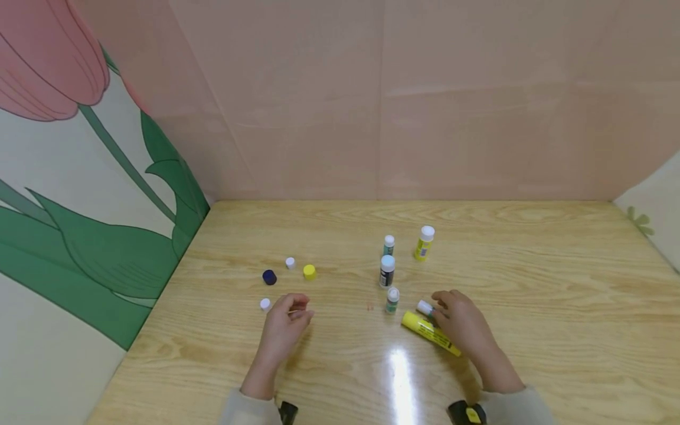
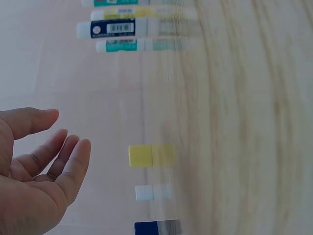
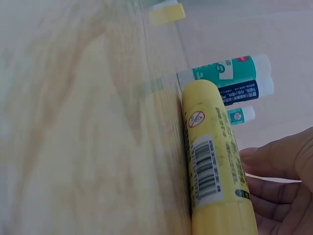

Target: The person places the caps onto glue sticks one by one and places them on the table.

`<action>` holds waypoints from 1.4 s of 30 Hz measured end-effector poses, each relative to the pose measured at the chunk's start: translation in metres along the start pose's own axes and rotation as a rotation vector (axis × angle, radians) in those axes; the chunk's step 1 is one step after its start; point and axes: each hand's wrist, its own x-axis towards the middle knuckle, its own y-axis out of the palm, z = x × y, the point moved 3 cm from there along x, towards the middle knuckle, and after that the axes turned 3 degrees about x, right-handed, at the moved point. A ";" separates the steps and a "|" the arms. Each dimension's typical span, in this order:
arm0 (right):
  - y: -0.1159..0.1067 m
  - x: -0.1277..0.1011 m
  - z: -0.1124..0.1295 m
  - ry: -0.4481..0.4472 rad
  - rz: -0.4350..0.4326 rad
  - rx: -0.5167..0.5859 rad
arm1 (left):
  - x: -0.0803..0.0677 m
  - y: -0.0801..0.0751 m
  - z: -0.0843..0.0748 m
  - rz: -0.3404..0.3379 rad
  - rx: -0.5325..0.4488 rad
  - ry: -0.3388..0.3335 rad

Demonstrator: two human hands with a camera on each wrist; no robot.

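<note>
My right hand (image 1: 461, 319) is low over the table, its thumb and fingers about a small white-ended glue stick (image 1: 424, 307) that points up and left; its other end is hidden by the hand. Along the near side of those fingers lies a large yellow glue stick (image 3: 210, 161), hiding the small one in the right wrist view. To the left, my left hand (image 1: 285, 327) hovers with loosely bent fingers and nothing between them, as the left wrist view also shows. Close by it are a white cap (image 1: 265, 304) and a yellow cap (image 2: 140, 156).
Between the hands stand a teal glue stick (image 1: 392, 301), a navy one (image 1: 387, 271) and another teal one (image 1: 389, 245) in a row. A yellow glue stick (image 1: 424, 244) stands behind. Beyond the left hand sit a navy cap (image 1: 269, 277) and a white cap (image 1: 290, 263).
</note>
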 end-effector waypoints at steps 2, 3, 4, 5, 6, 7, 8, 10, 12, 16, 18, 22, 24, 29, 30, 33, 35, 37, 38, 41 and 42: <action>0.000 0.000 0.002 -0.007 -0.011 0.011 | 0.000 0.000 0.001 -0.004 0.003 0.002; 0.000 0.000 0.003 -0.013 -0.017 0.015 | 0.000 -0.001 0.001 -0.007 0.007 0.002; 0.000 0.000 0.004 -0.018 -0.024 0.019 | 0.000 -0.001 0.001 -0.009 0.011 0.003; 0.000 0.000 0.005 -0.023 -0.030 0.021 | 0.000 -0.001 0.001 -0.012 0.015 0.003; 0.000 0.001 0.006 -0.030 -0.037 0.024 | 0.000 -0.002 0.001 -0.014 0.019 0.004; 0.000 0.001 0.006 -0.033 -0.043 0.025 | 0.000 -0.002 0.001 -0.017 0.021 0.004; 0.001 0.001 0.006 -0.037 -0.049 0.026 | 0.001 -0.002 0.001 -0.019 0.023 0.004; 0.001 0.001 0.007 -0.042 -0.057 0.024 | 0.001 -0.003 0.001 -0.022 0.023 0.002; 0.002 0.001 0.008 -0.042 -0.056 0.026 | 0.001 -0.003 0.001 -0.026 0.023 0.001; 0.003 0.002 0.010 -0.031 -0.044 0.029 | 0.002 -0.004 0.002 -0.027 0.019 0.002; 0.004 0.003 0.011 -0.024 -0.037 0.032 | 0.001 -0.004 0.001 -0.026 0.021 -0.002; 0.005 0.003 0.012 -0.013 -0.026 0.042 | 0.001 -0.006 0.001 -0.021 0.035 -0.026; 0.006 0.004 0.012 -0.011 -0.021 0.051 | 0.001 -0.007 0.002 -0.024 0.051 -0.034; 0.008 0.004 0.013 -0.003 0.000 0.068 | 0.001 -0.009 0.002 -0.041 0.076 -0.014; 0.009 0.004 0.014 -0.003 0.002 0.067 | 0.002 -0.009 0.003 -0.042 0.073 -0.008; 0.009 0.004 0.015 -0.010 0.003 0.066 | 0.002 -0.009 0.003 -0.042 0.072 0.003; 0.010 0.005 0.017 -0.019 -0.001 0.068 | 0.003 -0.009 0.004 -0.039 0.073 0.002; 0.010 0.005 0.019 -0.026 0.002 0.069 | 0.003 -0.009 0.005 -0.042 0.084 0.000; 0.010 0.005 0.020 -0.027 0.006 0.071 | 0.003 -0.010 0.006 -0.046 0.088 0.000; 0.011 0.005 0.022 -0.025 0.022 0.078 | 0.004 -0.011 0.007 -0.060 0.099 0.004; 0.012 0.005 0.022 -0.024 0.025 0.078 | 0.004 -0.012 0.007 -0.065 0.102 0.003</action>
